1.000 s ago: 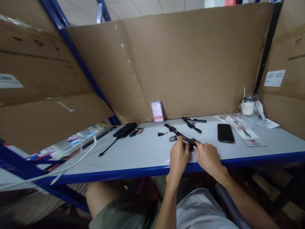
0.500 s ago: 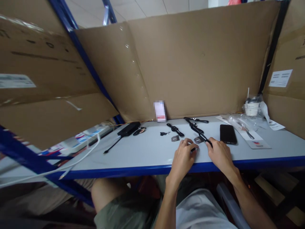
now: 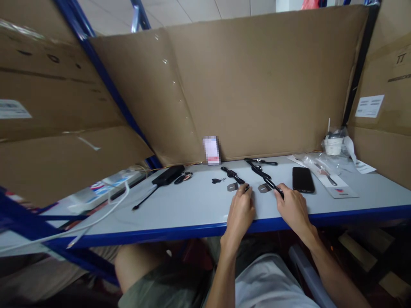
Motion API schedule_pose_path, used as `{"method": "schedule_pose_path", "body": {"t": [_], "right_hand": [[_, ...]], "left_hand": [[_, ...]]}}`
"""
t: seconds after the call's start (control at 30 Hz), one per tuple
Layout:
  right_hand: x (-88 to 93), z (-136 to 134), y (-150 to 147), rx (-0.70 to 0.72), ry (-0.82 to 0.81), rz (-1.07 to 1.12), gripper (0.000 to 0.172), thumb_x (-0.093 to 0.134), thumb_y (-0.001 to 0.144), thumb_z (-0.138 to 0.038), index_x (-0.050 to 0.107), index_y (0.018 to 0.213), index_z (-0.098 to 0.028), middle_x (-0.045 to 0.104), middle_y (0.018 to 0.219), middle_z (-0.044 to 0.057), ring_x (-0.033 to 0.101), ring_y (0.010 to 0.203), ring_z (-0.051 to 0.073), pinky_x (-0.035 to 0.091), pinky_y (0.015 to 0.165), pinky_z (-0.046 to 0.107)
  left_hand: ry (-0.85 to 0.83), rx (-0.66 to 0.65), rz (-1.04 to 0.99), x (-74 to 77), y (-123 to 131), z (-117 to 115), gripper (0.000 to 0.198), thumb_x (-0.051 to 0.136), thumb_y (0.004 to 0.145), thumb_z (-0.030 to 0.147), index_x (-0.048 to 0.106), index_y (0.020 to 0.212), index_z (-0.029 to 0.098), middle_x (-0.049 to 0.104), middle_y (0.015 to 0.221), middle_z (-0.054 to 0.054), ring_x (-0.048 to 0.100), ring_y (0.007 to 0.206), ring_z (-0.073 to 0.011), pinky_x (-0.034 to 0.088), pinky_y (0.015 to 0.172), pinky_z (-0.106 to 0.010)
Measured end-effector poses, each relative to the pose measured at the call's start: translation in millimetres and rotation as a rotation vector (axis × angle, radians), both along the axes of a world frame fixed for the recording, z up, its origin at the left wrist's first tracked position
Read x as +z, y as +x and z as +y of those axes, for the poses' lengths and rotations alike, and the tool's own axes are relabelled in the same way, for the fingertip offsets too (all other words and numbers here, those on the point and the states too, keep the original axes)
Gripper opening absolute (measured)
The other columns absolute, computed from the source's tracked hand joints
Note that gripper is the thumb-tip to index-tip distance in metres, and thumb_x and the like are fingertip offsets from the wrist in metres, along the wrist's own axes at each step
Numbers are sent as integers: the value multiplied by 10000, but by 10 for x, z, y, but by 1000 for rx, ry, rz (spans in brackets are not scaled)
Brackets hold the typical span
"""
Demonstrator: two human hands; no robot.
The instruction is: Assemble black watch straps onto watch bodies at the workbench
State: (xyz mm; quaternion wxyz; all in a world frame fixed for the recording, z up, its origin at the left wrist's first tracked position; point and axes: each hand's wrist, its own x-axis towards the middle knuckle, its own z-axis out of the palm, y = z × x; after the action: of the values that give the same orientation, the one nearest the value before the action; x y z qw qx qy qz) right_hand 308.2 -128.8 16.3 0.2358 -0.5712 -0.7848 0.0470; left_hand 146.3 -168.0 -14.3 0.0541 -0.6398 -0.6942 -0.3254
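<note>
My left hand (image 3: 240,210) is closed at the table's front, with a small black part (image 3: 247,187) showing at its fingertips; most of that part is hidden. Just beyond lie a grey slotted blade (image 3: 232,187) and a black two-handled spokeshave (image 3: 231,173). My right hand (image 3: 291,206) grips the near end of another black spokeshave (image 3: 272,185), tilted toward me. Beside that tool rests a second slotted blade (image 3: 264,188). More black tool bodies lie behind: one (image 3: 260,172) just past the held end and one (image 3: 268,162) near the cardboard. A small black piece (image 3: 217,181) sits further left.
A black phone (image 3: 303,179) and a carded packet (image 3: 334,180) lie to the right, with a cup (image 3: 334,144) behind. At left are a black case with a cable (image 3: 169,175) and a power strip (image 3: 105,188). A lit phone (image 3: 211,150) leans on the cardboard wall (image 3: 257,94).
My left hand has moved left, away from my right hand, toward the left blade, still closed. My right hand keeps its grip on the spokeshave. The view has shifted slightly.
</note>
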Motion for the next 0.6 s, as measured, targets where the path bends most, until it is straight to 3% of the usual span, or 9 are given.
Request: {"method": "schedule_pose_path", "body": {"t": [0.1,0.3,0.43,0.6], "right_hand": [[2,-3,-6,9,-6,-16,242,446,1014,-321,656,1098,-233,760,889,73,716,865,235,354,643,287],[11,-9,-17,19,-28,-39,244,444,1017,-328,650,1106,-232,759,908,80,715,876,239,367,660,286],[17,-17,-18,27,-49,-36,256,436,1016,-326,649,1121,-230,759,916,84,714,884,249,377,671,290],[21,-19,-18,42,-49,-48,256,435,1013,-325,642,1128,-228,757,916,93,717,882,261,383,667,299]], "left_hand": [[63,-30,-11,-28,-19,9,432,438,823,-3,669,1149,158,577,1310,-142,544,1227,-281,460,1051,-422],[7,146,55,82,-62,137,223,474,853,67,674,864,164,639,987,-146,594,1028,-293,482,893,-411],[-33,171,45,167,-231,216,297,471,805,1,628,1011,146,690,961,-142,648,932,-270,481,812,-368],[-22,133,15,160,-410,214,356,480,808,3,665,1081,139,738,1069,-145,672,1020,-271,491,892,-368]]}}
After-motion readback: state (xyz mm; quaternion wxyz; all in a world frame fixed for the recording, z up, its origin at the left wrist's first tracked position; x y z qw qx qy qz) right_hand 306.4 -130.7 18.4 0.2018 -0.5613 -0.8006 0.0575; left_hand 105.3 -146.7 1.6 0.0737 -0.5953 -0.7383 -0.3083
